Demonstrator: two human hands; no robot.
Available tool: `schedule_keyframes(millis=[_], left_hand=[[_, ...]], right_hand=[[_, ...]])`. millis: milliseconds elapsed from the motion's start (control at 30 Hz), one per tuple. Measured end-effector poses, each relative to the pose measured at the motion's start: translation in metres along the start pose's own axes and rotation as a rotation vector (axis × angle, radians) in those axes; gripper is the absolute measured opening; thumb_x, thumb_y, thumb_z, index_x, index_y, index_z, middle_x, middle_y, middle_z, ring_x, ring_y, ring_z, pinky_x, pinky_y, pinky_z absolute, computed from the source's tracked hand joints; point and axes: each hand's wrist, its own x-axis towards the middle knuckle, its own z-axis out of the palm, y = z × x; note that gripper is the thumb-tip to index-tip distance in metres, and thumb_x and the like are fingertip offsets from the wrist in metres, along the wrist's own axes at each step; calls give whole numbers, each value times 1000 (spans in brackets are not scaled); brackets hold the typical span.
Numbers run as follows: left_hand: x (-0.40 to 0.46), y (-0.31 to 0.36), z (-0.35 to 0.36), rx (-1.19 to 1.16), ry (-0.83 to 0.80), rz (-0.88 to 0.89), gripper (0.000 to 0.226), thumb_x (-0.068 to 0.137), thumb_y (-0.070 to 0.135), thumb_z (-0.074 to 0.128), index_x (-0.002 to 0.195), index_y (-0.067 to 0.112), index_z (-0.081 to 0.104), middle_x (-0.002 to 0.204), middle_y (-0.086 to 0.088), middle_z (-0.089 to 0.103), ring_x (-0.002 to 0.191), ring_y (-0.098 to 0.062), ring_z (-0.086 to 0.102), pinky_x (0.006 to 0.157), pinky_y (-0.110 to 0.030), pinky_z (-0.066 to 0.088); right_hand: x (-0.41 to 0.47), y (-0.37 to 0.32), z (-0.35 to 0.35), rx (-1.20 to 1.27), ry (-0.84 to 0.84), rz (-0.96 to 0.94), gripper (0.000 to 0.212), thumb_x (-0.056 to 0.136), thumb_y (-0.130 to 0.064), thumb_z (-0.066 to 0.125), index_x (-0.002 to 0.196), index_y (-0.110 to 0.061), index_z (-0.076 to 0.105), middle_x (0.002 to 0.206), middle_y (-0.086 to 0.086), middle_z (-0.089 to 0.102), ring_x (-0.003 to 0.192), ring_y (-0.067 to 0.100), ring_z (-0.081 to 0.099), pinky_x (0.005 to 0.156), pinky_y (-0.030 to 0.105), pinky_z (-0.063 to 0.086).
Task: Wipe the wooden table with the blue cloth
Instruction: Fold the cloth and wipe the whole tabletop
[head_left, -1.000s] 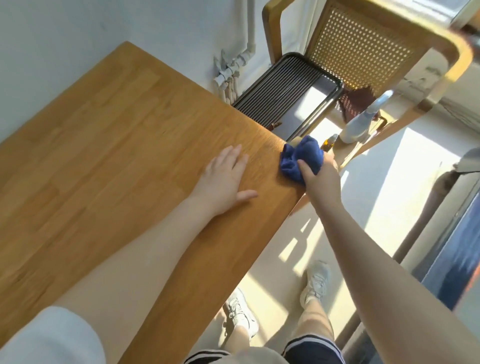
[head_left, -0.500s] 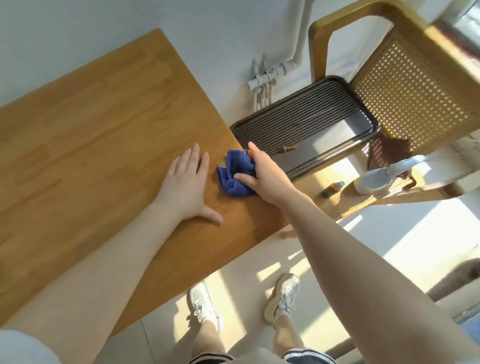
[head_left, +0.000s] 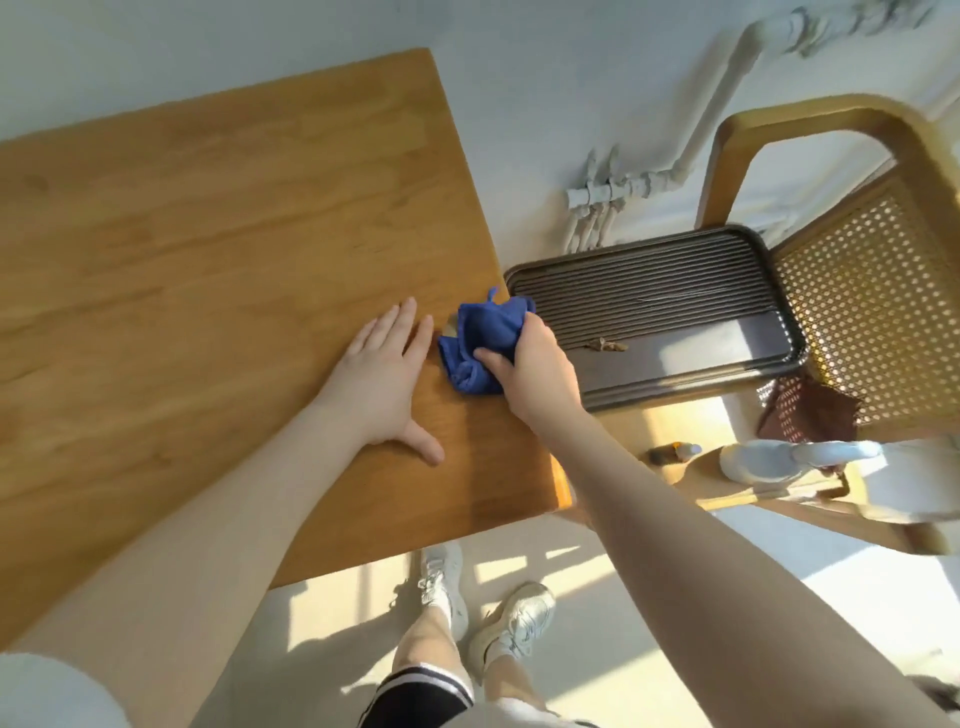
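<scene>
Head view: the rectangular honey-coloured wooden table (head_left: 208, 260) fills the left half of the frame, its right edge running beside a white wall. The left hand (head_left: 384, 379) lies flat on the tabletop, palm down, fingers extended and held close together, thumb splayed toward the near edge; it grips nothing. The right hand (head_left: 530, 374) is closed around the crumpled blue cloth (head_left: 483, 343), thumb on the near side and fingers wrapped over the top. The blue cloth sits on the table surface at the right edge, just beside the left hand's fingertips. A small pale patch shows on the wood at the cloth's left margin; what it is cannot be determined.

Past the table's right edge lies a dark ribbed rectangular tray (head_left: 675, 291), with a small brown scrap on its flat section. The tray rests on a bent-wood chair with a woven cane panel (head_left: 862, 312). A white spray bottle (head_left: 763, 460) lies on its side on a lower wooden surface near the chair. White pipes (head_left: 696, 145) run along the wall. Below, two pale sneakers (head_left: 483, 608) stand on a sunlit floor.
</scene>
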Motion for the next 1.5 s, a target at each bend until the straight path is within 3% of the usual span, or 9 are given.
schedule_keyframes(millis=[267, 467, 567, 667, 767, 933, 1067, 1267, 1500], left_hand=[[-5, -2, -1, -82, 8, 33, 152, 38, 80, 68, 147, 9, -11, 154, -13, -23, 144, -22, -16, 114, -32, -9], [-2, -5, 0, -40, 45, 84, 148, 43, 84, 61, 148, 7, -10, 154, -15, -20, 144, -24, -14, 116, -34, -9], [4, -19, -9, 31, 98, 155, 130, 51, 90, 40, 148, 6, 15, 156, -15, 6, 145, -25, 12, 116, -36, 4], [20, -45, -15, 38, 249, 265, 96, 64, 80, 33, 115, 6, 65, 125, -11, 61, 109, -23, 62, 98, -41, 42], [37, -65, -25, -13, 345, 375, 64, 75, 61, 38, 98, 13, 73, 103, -1, 72, 94, -18, 68, 87, -39, 50], [68, -80, -46, -94, 385, 259, 52, 82, 46, 47, 112, 8, 65, 113, -6, 65, 105, -24, 63, 101, -44, 39], [102, -82, -70, -156, 329, 211, 63, 91, 44, 50, 144, 14, 31, 147, -3, 34, 134, -23, 34, 112, -35, 17], [161, -105, -84, -112, 285, 173, 51, 95, 30, 45, 143, 26, 32, 152, 1, 26, 139, -19, 23, 115, -39, 6], [198, -139, -112, -76, 220, 58, 92, 82, 56, 56, 150, 15, 9, 158, -7, 6, 143, -25, 13, 115, -37, 11]], right_hand=[[6, 19, -14, 105, -172, -241, 77, 84, -12, 64, 146, -9, 19, 152, 9, 25, 140, 22, 21, 114, 32, 18], [-9, 17, -19, 160, -214, -145, 57, 77, -5, 62, 128, -9, 36, 116, 1, 51, 107, 15, 50, 83, 18, 41], [29, -18, -2, -31, -32, -107, 59, 72, -13, 61, 125, -5, 37, 121, 13, 49, 109, 32, 48, 83, 36, 45], [77, -42, 13, -73, 38, -60, 67, 72, -19, 57, 133, -6, 31, 133, 15, 42, 117, 38, 41, 93, 46, 40], [103, -54, 8, 9, 35, -39, 65, 75, -14, 54, 135, -10, 30, 126, 15, 47, 113, 37, 44, 91, 45, 42], [74, -33, -3, -37, -24, -110, 73, 70, -16, 54, 139, -12, 28, 137, 10, 42, 117, 30, 46, 85, 33, 42], [56, -28, -4, -65, 23, -145, 69, 67, -13, 55, 133, -10, 35, 126, 8, 50, 107, 29, 51, 79, 34, 45], [142, -69, 21, -284, 181, -123, 80, 81, -61, 43, 142, -11, 27, 143, 9, 39, 119, 35, 43, 95, 42, 38], [235, -102, 7, 59, 37, -179, 35, 80, -38, 65, 89, -17, 38, 90, 0, 51, 83, 20, 51, 62, 30, 35]])
